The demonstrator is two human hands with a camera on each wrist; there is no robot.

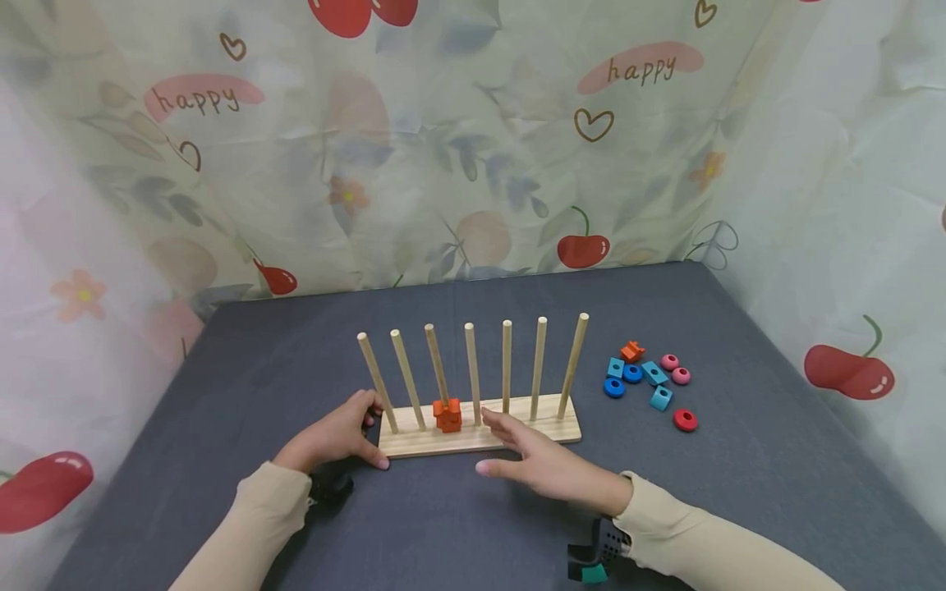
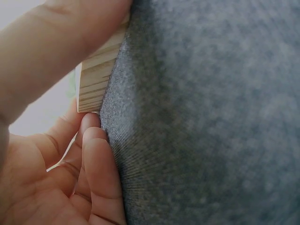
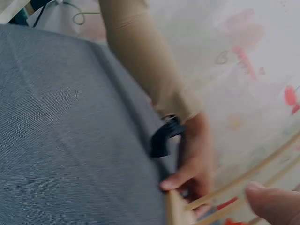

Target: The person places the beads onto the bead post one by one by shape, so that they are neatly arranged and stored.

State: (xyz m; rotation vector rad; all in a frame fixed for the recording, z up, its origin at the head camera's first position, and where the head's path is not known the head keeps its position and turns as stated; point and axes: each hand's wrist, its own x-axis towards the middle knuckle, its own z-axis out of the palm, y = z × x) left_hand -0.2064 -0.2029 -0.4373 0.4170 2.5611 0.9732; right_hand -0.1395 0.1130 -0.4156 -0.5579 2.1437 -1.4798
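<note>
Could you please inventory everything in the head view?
Wooden base: one, pale, central
Pegs: seven, pale, in base
Threaded piece: at least one, orange, third peg from left
Loose piece: one, orange, right of base
Blocks: three, light blue, alongside
Rings: two, blue, same cluster
Beads: two, pink, cluster's right
Single ring: one, red, cluster's front
Tablecloth: one, dark grey, beneath
Backdrop: count unclear, pale, around table
Cord: one, grey, back right
Sleeves: two, beige, arms
Wrist devices: two, black, wrists
Left hand: one, gripping base's left end
Right hand: one, near base's middle

The rack (image 1: 432, 444) stands on the table (image 1: 296, 361), loose beads (image 1: 614, 388) to its right. A block (image 1: 447, 417) sits on the third peg (image 1: 434, 361) from left
</note>
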